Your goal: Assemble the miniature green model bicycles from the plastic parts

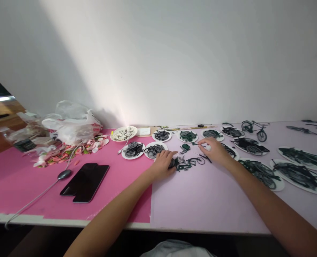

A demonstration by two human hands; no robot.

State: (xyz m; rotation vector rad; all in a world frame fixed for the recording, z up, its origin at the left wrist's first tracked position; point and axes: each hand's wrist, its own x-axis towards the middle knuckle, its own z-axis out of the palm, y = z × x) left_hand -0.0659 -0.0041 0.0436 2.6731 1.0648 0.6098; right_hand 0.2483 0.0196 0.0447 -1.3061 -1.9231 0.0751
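Small dark green and black model bicycle parts [184,166] lie loose in front of me. My left hand [163,165] rests at their left side, thumb and index finger apart; a dark round piece shows under it, and I see no firm grip. My right hand [214,149] is closed in a pinch on a thin dark plastic piece [195,144], just above the loose parts. Something small and white shows at its fingers. A small wheel [200,161] and a short dark rod [205,158] lie below that hand. A dark green block [185,146] sits between both hands.
Plates of dark parts, such as one white plate [133,156], stand around the work area. An assembled model bicycle [254,129] stands at the back right. Left are two phones [86,182], a cable with a grey puck [64,174], pink scraps [67,153] and a plastic bag [73,125].
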